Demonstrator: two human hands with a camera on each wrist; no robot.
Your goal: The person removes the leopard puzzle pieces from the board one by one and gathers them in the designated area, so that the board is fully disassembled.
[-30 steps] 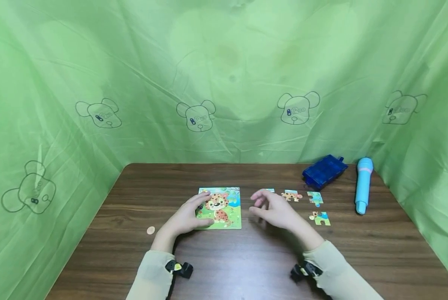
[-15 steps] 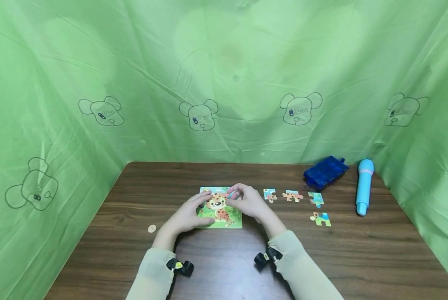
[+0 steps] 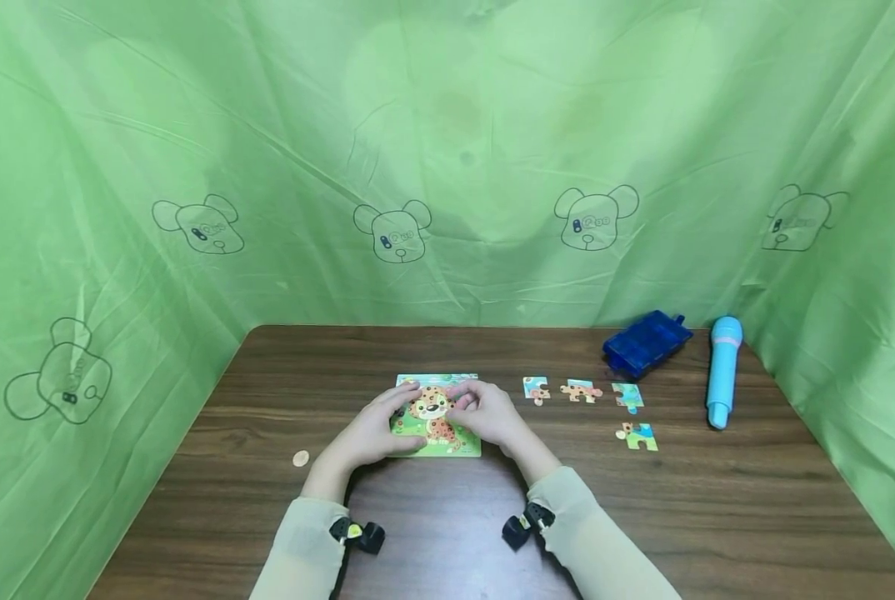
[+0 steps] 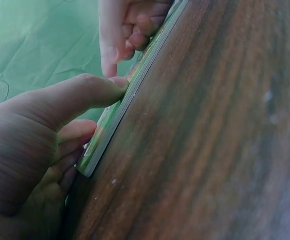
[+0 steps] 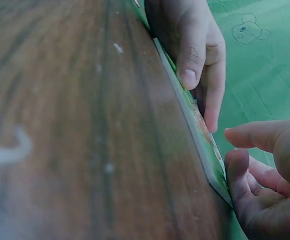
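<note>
A square jigsaw puzzle [image 3: 444, 446] with a cartoon leopard lies flat on the table in the head view. My left hand [image 3: 372, 429] rests on its left side. The left thumb [image 4: 95, 90] presses the surface near the front edge, and the other fingers reach over the left side and the top. My right hand [image 3: 488, 414] is over the upper right part of the picture. In the right wrist view its thumb and index finger [image 5: 249, 135] stand slightly apart, with nothing visible between them; the picture beneath is partly hidden.
Several loose pieces lie right of the puzzle, among them a corner piece [image 3: 535, 388] and a piece [image 3: 640, 436] nearer me. Behind them are a blue translucent case [image 3: 646, 343] and a light-blue toy microphone [image 3: 723, 371]. A small round disc [image 3: 301, 458] lies at left.
My right hand has moved left from beside the loose pieces onto the upper right of the puzzle. My left hand has stayed in place, and the visible loose pieces have not moved.
</note>
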